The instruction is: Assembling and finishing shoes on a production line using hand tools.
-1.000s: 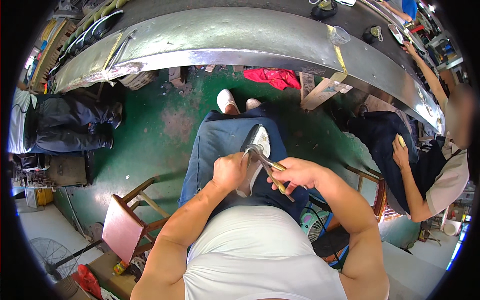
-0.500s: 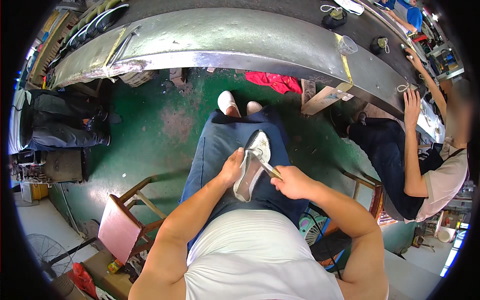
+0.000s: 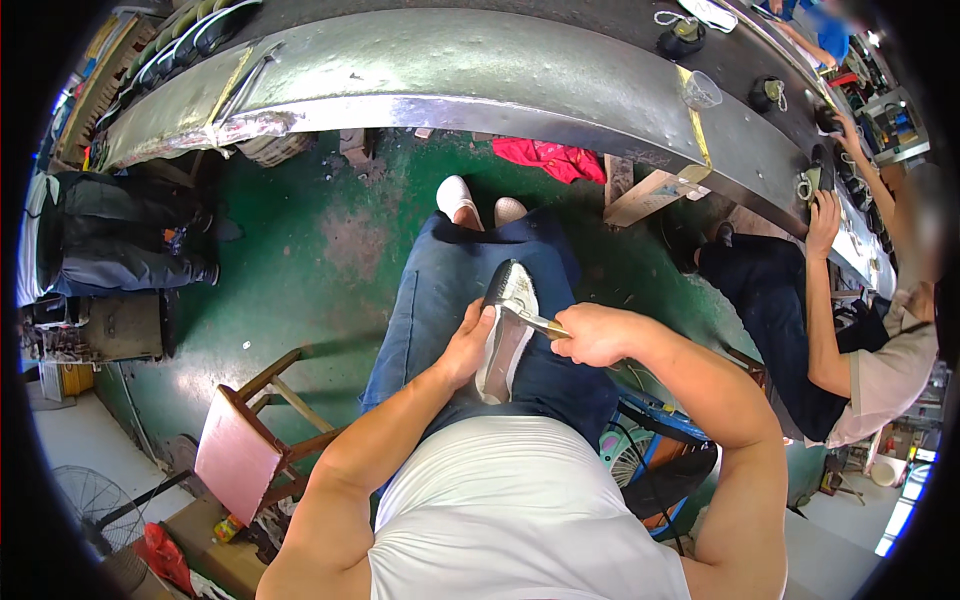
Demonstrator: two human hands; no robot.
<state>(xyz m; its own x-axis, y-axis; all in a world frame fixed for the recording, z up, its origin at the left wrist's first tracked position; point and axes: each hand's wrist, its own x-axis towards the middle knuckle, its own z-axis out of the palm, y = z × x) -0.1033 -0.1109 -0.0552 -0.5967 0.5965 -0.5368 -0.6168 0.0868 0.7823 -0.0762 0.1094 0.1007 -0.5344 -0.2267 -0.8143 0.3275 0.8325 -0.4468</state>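
An unfinished shoe lies over my lap, its underside facing up. It has a dark rim round the toe, pale edges and a greyish-brown middle. My left hand is closed round its left side, thumb on the edge. My right hand is closed round a slim metal hand tool with a yellowish part near the grip. The tool's tip touches the shoe below the toe; its exact kind is unclear. My palm hides most of its handle.
A long metal-edged bench curves across the front, with a metal tool, a clear cup and dark shoes. A co-worker sits at right. A pink-seated stool stands left; a fan is behind my right elbow.
The shoe has turned slightly more upright and shifted left at the toe. My right hand and the tool have risen a little, the tool lying flatter. At right, the co-worker now handles a dark shoe.
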